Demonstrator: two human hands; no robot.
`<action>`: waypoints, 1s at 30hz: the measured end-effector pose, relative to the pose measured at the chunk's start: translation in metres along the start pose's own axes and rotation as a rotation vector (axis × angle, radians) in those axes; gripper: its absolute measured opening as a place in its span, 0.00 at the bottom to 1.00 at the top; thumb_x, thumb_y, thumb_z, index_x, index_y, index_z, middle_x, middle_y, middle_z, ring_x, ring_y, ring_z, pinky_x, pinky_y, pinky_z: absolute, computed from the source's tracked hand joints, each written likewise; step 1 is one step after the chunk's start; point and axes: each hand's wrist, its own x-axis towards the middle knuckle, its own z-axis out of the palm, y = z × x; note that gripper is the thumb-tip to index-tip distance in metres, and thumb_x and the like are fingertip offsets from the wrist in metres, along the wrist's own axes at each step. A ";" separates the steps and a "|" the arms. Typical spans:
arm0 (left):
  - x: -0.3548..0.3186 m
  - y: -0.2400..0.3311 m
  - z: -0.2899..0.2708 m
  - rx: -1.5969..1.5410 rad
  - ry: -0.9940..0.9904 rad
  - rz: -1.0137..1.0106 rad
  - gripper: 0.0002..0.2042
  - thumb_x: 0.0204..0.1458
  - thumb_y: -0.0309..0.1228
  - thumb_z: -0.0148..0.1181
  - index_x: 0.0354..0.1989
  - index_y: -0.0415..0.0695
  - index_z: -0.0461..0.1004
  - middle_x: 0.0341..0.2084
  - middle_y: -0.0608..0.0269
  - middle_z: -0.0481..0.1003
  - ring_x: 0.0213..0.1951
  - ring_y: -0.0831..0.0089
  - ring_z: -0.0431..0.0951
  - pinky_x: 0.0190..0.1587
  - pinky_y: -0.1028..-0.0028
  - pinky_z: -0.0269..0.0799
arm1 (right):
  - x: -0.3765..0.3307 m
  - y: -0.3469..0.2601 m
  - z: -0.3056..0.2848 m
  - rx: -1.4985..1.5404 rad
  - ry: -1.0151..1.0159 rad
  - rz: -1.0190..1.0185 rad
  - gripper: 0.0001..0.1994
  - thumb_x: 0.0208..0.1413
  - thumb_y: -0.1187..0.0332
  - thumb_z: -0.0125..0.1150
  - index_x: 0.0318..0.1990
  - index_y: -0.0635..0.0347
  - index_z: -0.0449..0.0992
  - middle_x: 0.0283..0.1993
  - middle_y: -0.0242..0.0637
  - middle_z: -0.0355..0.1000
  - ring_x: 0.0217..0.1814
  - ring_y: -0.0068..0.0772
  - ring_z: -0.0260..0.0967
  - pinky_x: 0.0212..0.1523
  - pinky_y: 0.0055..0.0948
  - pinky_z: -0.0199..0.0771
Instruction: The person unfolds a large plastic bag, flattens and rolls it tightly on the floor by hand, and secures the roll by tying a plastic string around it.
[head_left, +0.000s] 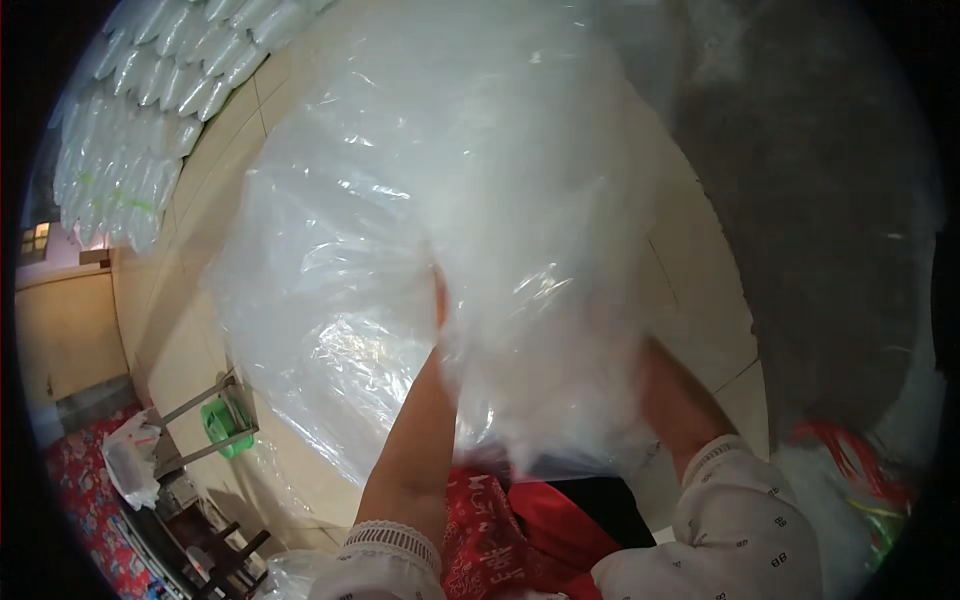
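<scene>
A large clear plastic bag [520, 170] billows in front of me and takes up most of the head view. It is crumpled and shiny, and partly blurred by motion. My left hand [440, 295] reaches into its folds near the middle; only a reddish strip of it shows, and its fingers are hidden. On the other side my right forearm [680, 395] runs up to the bag's lower right part. The plastic covers the right hand, so its grip does not show.
Stacked, filled clear plastic packs [150, 110] lie at the far left. A metal-framed stool [205, 405] and a green basin [228, 425] stand at the left. Red strings [850, 460] lie at the lower right. Dark grey flooring [830, 220] borders the pale tiles [200, 215].
</scene>
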 end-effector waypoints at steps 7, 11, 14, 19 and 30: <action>-0.143 -0.010 -0.065 -0.224 -0.132 0.119 0.23 0.59 0.39 0.57 0.60 0.42 0.66 0.55 0.54 0.66 0.57 0.57 0.68 0.60 0.56 0.67 | -0.071 0.001 0.201 -0.090 -0.896 -0.464 0.54 0.40 0.38 0.69 0.73 0.58 0.57 0.81 0.49 0.35 0.83 0.55 0.25 0.79 0.51 0.37; -0.277 -0.024 -0.096 -0.303 -0.573 0.127 0.18 0.58 0.39 0.58 0.55 0.46 0.74 0.46 0.57 0.75 0.49 0.59 0.76 0.54 0.60 0.73 | -0.132 0.037 0.266 -0.159 -1.021 -0.515 0.60 0.27 0.44 0.80 0.72 0.58 0.58 0.81 0.52 0.32 0.82 0.62 0.21 0.78 0.59 0.39; -0.295 0.013 -0.157 -0.736 -1.112 0.164 0.12 0.56 0.36 0.60 0.45 0.47 0.81 0.34 0.57 0.81 0.38 0.58 0.82 0.46 0.60 0.78 | -0.155 0.085 0.274 -0.164 -1.057 -0.239 0.57 0.30 0.52 0.83 0.72 0.60 0.58 0.81 0.53 0.32 0.83 0.60 0.21 0.79 0.54 0.40; -0.131 0.037 -0.183 -1.109 -0.157 0.051 0.13 0.58 0.25 0.55 0.51 0.39 0.75 0.41 0.47 0.78 0.45 0.47 0.78 0.48 0.58 0.75 | -0.185 0.153 0.293 -0.248 -0.816 -0.346 0.53 0.38 0.52 0.79 0.72 0.59 0.57 0.81 0.49 0.35 0.82 0.57 0.30 0.76 0.53 0.48; 0.014 -0.097 -0.035 -0.328 0.483 -0.212 0.28 0.68 0.41 0.46 0.70 0.34 0.57 0.71 0.44 0.57 0.73 0.49 0.54 0.73 0.53 0.44 | -0.250 0.239 0.314 -0.128 -0.767 0.423 0.51 0.38 0.53 0.74 0.69 0.70 0.58 0.71 0.57 0.58 0.68 0.52 0.59 0.67 0.44 0.58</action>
